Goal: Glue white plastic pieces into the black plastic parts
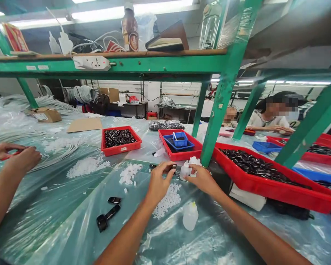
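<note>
**Dark piece in the left fingers, white bottle in the right, over the counter**

And here we are at the small dark glossy piece (173, 166), pinched between the thumb and fingertips of the left hand (158, 184), above the middle of the film-covered green counter (79, 217). Just across from it, the right hand (204, 178) has thumb and forefinger closed on a small white plastic bottle (184, 170), with a white lumpy object (195, 161) right behind.

Below the hands, a heap of tiny white pieces (169, 198) spreads over the film, and a translucent white bottle with a yellow tip (190, 217) stands closer to the near edge. Over to the left, look, a pile of chunkier white plastic pieces (130, 173), and nearer the wearer, glossy black parts (108, 218) lie loose.

Moving out: a red plastic tray of dark pieces (123, 149) sits beyond the white piles, and right of it a red tray (182, 156) carries blue trays (191, 144) and a blue scoop (180, 141). Past the green post (219, 106), a long red tray (276, 187) is loaded with black parts. Clear bags of dark pieces (166, 125) lie towards the far edge, and at the left side a co-worker's hands (24, 160) hold something red near white cables (57, 156).
</note>
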The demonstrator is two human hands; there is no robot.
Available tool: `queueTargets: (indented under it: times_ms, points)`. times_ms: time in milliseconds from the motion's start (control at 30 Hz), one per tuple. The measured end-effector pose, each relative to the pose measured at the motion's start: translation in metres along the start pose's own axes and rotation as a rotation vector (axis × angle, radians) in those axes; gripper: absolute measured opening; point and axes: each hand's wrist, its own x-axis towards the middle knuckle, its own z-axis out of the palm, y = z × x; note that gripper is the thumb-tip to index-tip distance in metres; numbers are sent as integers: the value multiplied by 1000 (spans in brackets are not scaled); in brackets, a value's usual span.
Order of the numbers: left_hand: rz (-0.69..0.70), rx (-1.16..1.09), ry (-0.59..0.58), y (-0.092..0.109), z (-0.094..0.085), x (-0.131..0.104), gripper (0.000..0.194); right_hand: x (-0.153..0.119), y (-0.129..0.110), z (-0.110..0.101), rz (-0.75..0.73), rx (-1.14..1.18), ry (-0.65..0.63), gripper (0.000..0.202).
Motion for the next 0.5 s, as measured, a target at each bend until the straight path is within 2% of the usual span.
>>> queueTargets:
  times_ms: [100, 167, 300, 400, 500]
  points:
    - [206, 250, -63, 4, -1, -4, 18, 4, -3, 6, 1, 73, 3, 39]
    - [285, 316, -97, 7, -1, -6, 20, -1, -10, 0, -29, 143, -35, 37]
    - [378, 422, -98, 12, -5, -8, 22, -9, -40, -34, -164, 258, -158, 32]
    - [429, 501, -54, 13, -10, -7, 21, -13, -63, -62, -336, 124, -193, 29]
    - [439, 531, -18, 11, -12, -6, 20, -16, -73, -78, -474, -26, -163, 29]
